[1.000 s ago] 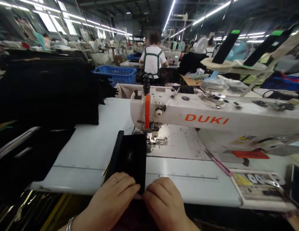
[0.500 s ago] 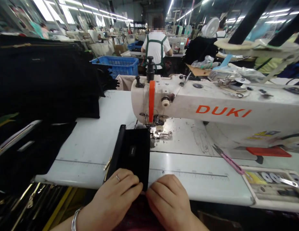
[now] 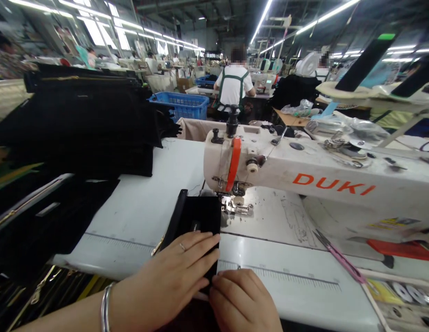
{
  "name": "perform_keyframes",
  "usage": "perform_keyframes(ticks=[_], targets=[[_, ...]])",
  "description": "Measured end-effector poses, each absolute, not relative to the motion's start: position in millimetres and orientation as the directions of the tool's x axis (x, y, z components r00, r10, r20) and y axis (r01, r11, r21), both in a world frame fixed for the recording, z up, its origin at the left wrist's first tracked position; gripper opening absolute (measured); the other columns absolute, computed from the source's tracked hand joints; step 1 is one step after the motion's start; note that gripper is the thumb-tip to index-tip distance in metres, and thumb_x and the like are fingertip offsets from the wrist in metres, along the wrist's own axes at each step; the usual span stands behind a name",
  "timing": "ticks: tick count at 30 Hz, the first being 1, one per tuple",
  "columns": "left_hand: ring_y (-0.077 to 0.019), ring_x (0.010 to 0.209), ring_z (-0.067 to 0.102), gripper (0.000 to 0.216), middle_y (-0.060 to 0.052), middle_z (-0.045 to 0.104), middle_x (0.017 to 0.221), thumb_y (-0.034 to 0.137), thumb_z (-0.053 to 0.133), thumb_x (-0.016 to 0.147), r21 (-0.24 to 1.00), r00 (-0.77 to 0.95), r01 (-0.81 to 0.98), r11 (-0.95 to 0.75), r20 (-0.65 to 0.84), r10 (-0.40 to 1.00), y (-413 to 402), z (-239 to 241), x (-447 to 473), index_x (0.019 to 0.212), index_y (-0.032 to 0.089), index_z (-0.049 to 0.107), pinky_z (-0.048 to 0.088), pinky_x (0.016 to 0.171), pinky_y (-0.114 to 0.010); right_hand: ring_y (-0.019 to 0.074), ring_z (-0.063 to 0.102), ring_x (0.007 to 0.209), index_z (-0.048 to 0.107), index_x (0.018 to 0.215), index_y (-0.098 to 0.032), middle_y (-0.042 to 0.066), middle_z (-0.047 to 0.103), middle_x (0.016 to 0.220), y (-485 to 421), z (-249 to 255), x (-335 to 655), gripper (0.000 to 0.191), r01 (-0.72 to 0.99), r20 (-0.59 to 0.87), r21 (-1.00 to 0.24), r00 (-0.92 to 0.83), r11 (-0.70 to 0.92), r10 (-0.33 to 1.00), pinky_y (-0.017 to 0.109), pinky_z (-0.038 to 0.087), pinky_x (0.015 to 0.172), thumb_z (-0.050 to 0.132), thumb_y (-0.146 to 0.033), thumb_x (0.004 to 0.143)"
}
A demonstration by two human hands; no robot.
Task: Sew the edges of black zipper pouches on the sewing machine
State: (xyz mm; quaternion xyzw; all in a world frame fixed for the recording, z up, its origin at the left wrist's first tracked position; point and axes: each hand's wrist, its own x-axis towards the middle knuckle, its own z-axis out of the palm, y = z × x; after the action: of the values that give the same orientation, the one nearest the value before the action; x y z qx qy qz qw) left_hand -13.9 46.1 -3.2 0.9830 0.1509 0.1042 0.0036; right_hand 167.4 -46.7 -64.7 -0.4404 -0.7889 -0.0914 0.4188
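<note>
A black fabric zip pouch [image 3: 202, 210] lies on the sewing table, its far right edge beside the presser foot [image 3: 238, 208] of a sewing machine [image 3: 325, 170]. Along its left side runs a zipper with a gold pull [image 3: 158, 247]. My left hand [image 3: 176, 272] rests flat on the pouch, fingers stretched toward the right edge, partly covering a small label [image 3: 196, 226]. At the near right corner, my right hand [image 3: 243, 297] has its fingers closed on the pouch's edge. The near end of the pouch is partly hidden by my hands.
Stacked black fabric pieces [image 3: 90, 124] fill the left of the table. Pink-handled thread snips [image 3: 342, 258] lie at the right, near a parts tray [image 3: 401, 295]. A blue crate [image 3: 186, 105] and a person in white [image 3: 233, 87] are beyond the machine.
My left hand has moved forward and flattened over the pouch, now partly covering its label. The right hand stays at the near corner. The camera view has tilted up and shifted left.
</note>
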Motion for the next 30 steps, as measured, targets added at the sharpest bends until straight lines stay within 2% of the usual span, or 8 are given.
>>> perform_keyframes(ticks=[2,5,7,11,15,19,24,30], targets=[[-0.0241,0.131,0.044,0.04,-0.008,0.05,0.142,0.029,0.047,0.1,-0.029,0.949,0.259,-0.965,0.192,0.249,58,-5,-10,0.137,0.014,0.048,0.035,0.112,-0.039,0.0154,0.066,0.077,0.069,0.088,-0.015,0.002,0.074,0.086,-44,-64,167,0.019,0.783,0.739,-0.196,-0.278,0.591,0.614,0.027,0.05,0.068,0.053,-0.008,0.095],[-0.0229,0.131,0.045,0.039,-0.008,0.052,0.141,0.029,0.047,0.101,-0.003,0.955,0.239,-0.971,0.181,0.235,67,-12,-9,0.137,0.015,0.048,0.035,0.112,-0.038,0.0148,0.066,0.075,0.069,0.086,-0.017,0.001,0.074,0.085,-39,-63,168,0.022,0.796,0.734,-0.181,-0.281,0.578,0.618,0.026,0.05,0.066,0.051,-0.008,0.095],[-0.0229,0.125,0.05,0.032,-0.008,0.057,0.134,0.025,0.048,0.099,0.073,0.95,0.223,-0.972,0.206,0.233,67,-16,-12,0.13,0.016,0.054,0.038,0.109,-0.038,0.0149,0.066,0.074,0.069,0.088,-0.017,0.001,0.074,0.086,-36,-62,170,0.02,0.801,0.734,-0.184,-0.274,0.569,0.622,0.026,0.05,0.065,0.051,-0.008,0.095],[-0.0195,0.092,0.056,0.01,-0.002,0.065,0.102,0.013,0.054,0.092,0.292,0.959,0.154,-0.944,0.187,0.214,61,-19,-18,0.098,0.017,0.061,0.048,0.088,-0.033,0.016,0.065,0.077,0.069,0.096,-0.017,0.003,0.074,0.093,-30,-57,178,0.019,0.803,0.689,-0.192,-0.299,0.564,0.66,0.028,0.05,0.067,0.051,-0.011,0.095],[-0.0195,0.09,0.053,0.02,-0.003,0.063,0.103,0.006,0.052,0.088,0.374,0.957,0.151,-0.915,0.178,0.231,67,-25,-18,0.103,0.017,0.058,0.046,0.087,-0.033,0.0178,0.064,0.08,0.068,0.102,-0.016,0.003,0.073,0.099,-23,-55,186,0.02,0.798,0.642,-0.213,-0.32,0.563,0.697,0.031,0.051,0.069,0.049,-0.014,0.098],[-0.0199,0.099,0.054,0.028,-0.005,0.062,0.112,0.006,0.048,0.091,0.365,0.951,0.142,-0.92,0.206,0.229,84,-34,-14,0.115,0.016,0.056,0.045,0.095,-0.034,0.0202,0.062,0.084,0.067,0.11,-0.016,0.004,0.071,0.109,-16,-54,192,0.022,0.79,0.572,-0.264,-0.334,0.553,0.749,0.034,0.052,0.071,0.048,-0.018,0.099],[-0.0205,0.102,0.055,0.027,-0.006,0.063,0.116,0.007,0.041,0.096,0.314,0.953,0.111,-0.943,0.236,0.191,104,-42,-10,0.116,0.015,0.057,0.044,0.096,-0.035,0.0229,0.06,0.086,0.064,0.116,-0.017,0.004,0.069,0.116,-7,-48,198,0.024,0.802,0.463,-0.302,-0.349,0.516,0.814,0.038,0.054,0.074,0.057,-0.017,0.093],[-0.0194,0.105,0.057,0.025,-0.006,0.065,0.117,0.009,0.044,0.096,0.263,0.942,0.065,-0.963,0.301,0.146,127,-44,-2,0.116,0.013,0.059,0.046,0.098,-0.034,0.0233,0.059,0.089,0.064,0.118,-0.018,0.004,0.067,0.118,11,-39,204,0.027,0.839,0.351,-0.305,-0.34,0.45,0.873,0.04,0.055,0.078,0.06,-0.016,0.091]])
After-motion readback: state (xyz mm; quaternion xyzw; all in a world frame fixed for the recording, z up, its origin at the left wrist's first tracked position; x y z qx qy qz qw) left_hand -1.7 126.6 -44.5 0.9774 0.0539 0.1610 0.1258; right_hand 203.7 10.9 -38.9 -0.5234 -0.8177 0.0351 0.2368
